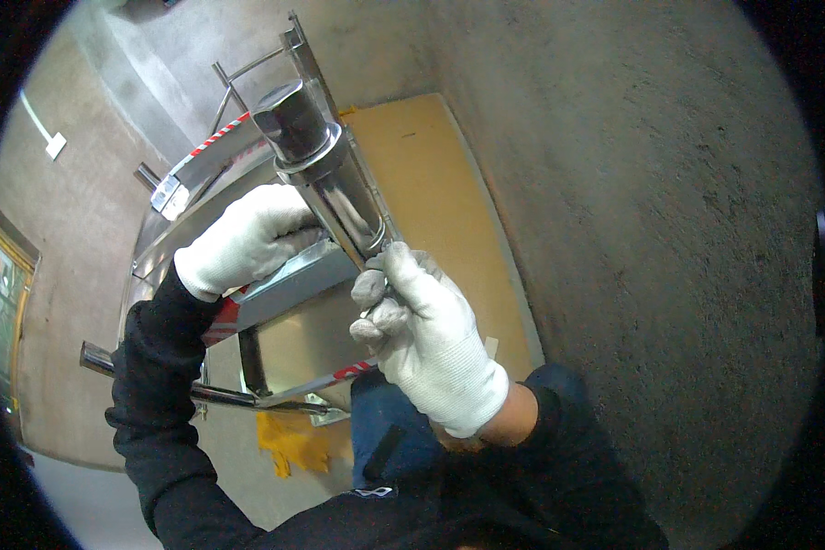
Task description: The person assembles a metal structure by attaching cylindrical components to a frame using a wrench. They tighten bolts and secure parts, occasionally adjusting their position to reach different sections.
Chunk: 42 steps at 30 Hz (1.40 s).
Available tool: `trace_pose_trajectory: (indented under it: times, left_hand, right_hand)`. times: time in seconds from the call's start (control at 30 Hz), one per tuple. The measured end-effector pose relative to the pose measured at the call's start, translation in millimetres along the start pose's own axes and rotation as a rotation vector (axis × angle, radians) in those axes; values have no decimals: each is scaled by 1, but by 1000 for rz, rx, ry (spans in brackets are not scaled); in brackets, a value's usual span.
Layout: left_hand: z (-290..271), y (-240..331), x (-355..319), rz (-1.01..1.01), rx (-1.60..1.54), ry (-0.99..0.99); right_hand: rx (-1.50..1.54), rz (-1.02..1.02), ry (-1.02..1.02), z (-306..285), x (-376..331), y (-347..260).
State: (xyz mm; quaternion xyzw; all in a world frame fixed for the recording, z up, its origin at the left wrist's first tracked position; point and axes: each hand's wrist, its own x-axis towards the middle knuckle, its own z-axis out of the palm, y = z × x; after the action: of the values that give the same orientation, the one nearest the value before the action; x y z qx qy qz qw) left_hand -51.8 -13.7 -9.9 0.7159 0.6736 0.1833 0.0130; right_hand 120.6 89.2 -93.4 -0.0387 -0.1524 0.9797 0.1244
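A shiny metal cylinder [344, 197] with a ring collar and a dark, flat-sided cap [293, 119] slants across the middle, fixed among parts of a steel frame. Both my hands wear white knit gloves. My left hand [252, 234] is curled against the cylinder's left side, above a grey metal box section [289, 280]; its fingertips are partly hidden, and I cannot make out what they hold. At the cylinder's lower end, my right hand [422, 330] pinches with thumb and fingers beside a tiny shiny piece, too small to name.
The steel frame has round tube ends sticking out at the left [96, 357] and red-and-white striped tape [220, 136]. A tan board [431, 174] lies beyond, along a rough grey wall [651, 202]. Yellow gloves or cloth [293, 445] lie on the floor below the frame.
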Motion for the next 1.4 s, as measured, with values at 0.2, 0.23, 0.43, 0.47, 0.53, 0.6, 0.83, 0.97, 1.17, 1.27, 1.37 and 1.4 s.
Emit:
trace_pose_trajectory:
  times: [0.2,0.23,0.43,0.47,0.53,0.6,0.83,0.97,1.17,1.27,1.37,1.4]
  left_hand:
    - [0,-1,-4,-166,-73,-59]
    - [-2,1,-3,-169,-42,-105]
    - [-6,-3,-9,-189,10,-109]
    - [-5,-5,-10,-192,-4,-110]
    - [-2,-8,-12,-198,-33,-109]
    - [-3,0,-7,-213,-77,-112]
    - [-5,1,-5,-226,-58,-141]
    - [-6,1,-6,-271,-72,-156]
    - [-10,14,-3,-277,58,-165]
    - [-5,6,-2,-204,15,-121]
    - [-2,5,0,-159,3,-99]
    - [-3,6,-1,-157,4,-97]
  right_hand:
    - [-261,70,-99,-23,-3,-20]
    - [-337,61,-15,-20,-11,-26]
    - [-1417,-1047,-375,-54,17,-48]
    - [-1499,-1096,-376,-52,20,-50]
    - [-1668,-1193,-377,-47,24,-53]
    - [-1698,-1263,-386,-47,32,-53]
    - [-1845,-1454,-450,-48,48,-57]
    - [-1943,-1548,-530,-43,51,-66]
    - [-1905,-1258,-514,-39,39,-55]
    - [-1731,-1224,-409,-41,39,-46]
    - [-1305,-642,-192,-32,28,-36]
    - [-1133,-348,-94,-25,21,-33]
